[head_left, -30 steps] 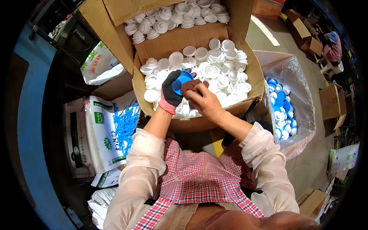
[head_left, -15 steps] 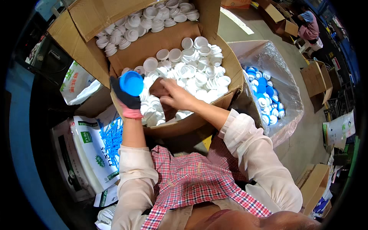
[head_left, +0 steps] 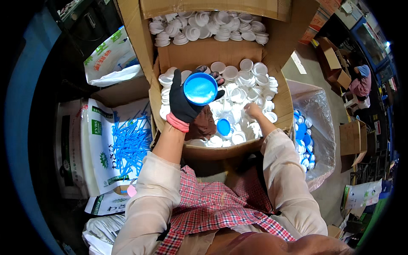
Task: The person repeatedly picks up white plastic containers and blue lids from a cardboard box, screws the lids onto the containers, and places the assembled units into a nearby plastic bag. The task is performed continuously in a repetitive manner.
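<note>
My left hand, in a black glove with a pink cuff, grips a round blue lid whose face is turned up. Beneath that hand a crumpled brown cloth lies on the heap of white plastic lids. My bare right hand reaches into the right part of the heap with its fingers curled together. What its fingertips hold, if anything, is hidden. Between my hands a second blue lid rests on the white ones. All of these lie in a large cardboard box.
To the right stands a box lined with clear plastic, holding blue and white lids. Several thin blue sticks lie on a white printed sack at left. Beyond, a person sits near more cartons.
My right hand has let go of the brown cloth and moved right into the white lids. A blue lid now shows on the heap. The view has shifted, and my left hand still holds its lid.
</note>
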Demonstrator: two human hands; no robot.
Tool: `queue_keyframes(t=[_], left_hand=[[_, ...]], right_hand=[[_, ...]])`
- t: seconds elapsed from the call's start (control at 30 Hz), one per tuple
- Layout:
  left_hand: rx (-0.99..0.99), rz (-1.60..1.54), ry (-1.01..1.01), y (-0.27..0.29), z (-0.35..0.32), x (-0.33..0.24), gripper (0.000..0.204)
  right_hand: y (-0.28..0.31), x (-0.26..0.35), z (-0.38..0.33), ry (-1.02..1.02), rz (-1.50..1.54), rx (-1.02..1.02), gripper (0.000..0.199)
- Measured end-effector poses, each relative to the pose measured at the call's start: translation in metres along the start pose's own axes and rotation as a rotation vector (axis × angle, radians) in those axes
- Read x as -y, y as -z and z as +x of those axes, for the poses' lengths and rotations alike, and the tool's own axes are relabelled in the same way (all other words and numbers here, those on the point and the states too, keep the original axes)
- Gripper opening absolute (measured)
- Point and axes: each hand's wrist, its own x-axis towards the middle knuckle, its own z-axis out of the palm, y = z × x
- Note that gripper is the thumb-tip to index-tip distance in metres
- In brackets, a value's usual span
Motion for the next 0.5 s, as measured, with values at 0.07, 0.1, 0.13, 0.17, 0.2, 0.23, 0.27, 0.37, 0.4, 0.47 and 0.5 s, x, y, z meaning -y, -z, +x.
queue_keyframes(t=[0.07, 0.1, 0.13, 0.17, 0.2, 0.23, 0.27, 0.37, 0.4, 0.47, 0.5], left_hand=[[0.001, 0.074, -0.026, 0.004, -0.008, -0.004, 0.076], [0.011, 0.104, -0.037, 0.006, -0.009, -0.004, 0.076], [0.031, 0.134, -0.034, 0.010, -0.010, -0.005, 0.076], [0.057, 0.162, -0.027, 0.013, -0.010, -0.005, 0.076], [0.086, 0.189, -0.013, 0.014, -0.007, -0.004, 0.077], [0.091, 0.188, 0.016, 0.014, -0.005, 0.000, 0.077], [0.096, 0.189, 0.049, 0.012, -0.002, 0.006, 0.077], [0.087, 0.254, 0.062, 0.002, -0.008, 0.023, 0.068], [0.060, 0.302, 0.031, 0.001, -0.010, 0.028, 0.063], [-0.034, 0.633, -0.114, 0.009, -0.010, 0.036, 0.052], [-0.132, 0.918, -0.210, 0.009, -0.007, 0.041, 0.045]], right_hand=[[0.033, 0.046, -0.004, 0.048, 0.226, -0.155, 0.034], [0.059, 0.070, -0.013, 0.159, 0.380, -0.264, 0.035], [0.090, 0.097, -0.031, 0.203, 0.816, -0.159, 0.043], [0.122, 0.125, -0.051, 0.240, 1.248, -0.050, 0.051], [0.151, 0.153, -0.080, 0.342, 1.504, -0.011, 0.057], [0.167, 0.174, -0.105, 0.453, 1.761, 0.031, 0.063], [0.172, 0.180, -0.121, 0.466, 1.767, 0.072, 0.067], [0.158, 0.188, -0.146, 0.528, 1.579, 0.214, 0.079], [0.153, 0.193, -0.153, 0.497, 1.612, 0.239, 0.078], [0.151, 0.199, -0.164, 0.474, 1.678, 0.284, 0.076], [0.152, 0.195, -0.166, 0.472, 1.669, 0.271, 0.075]])
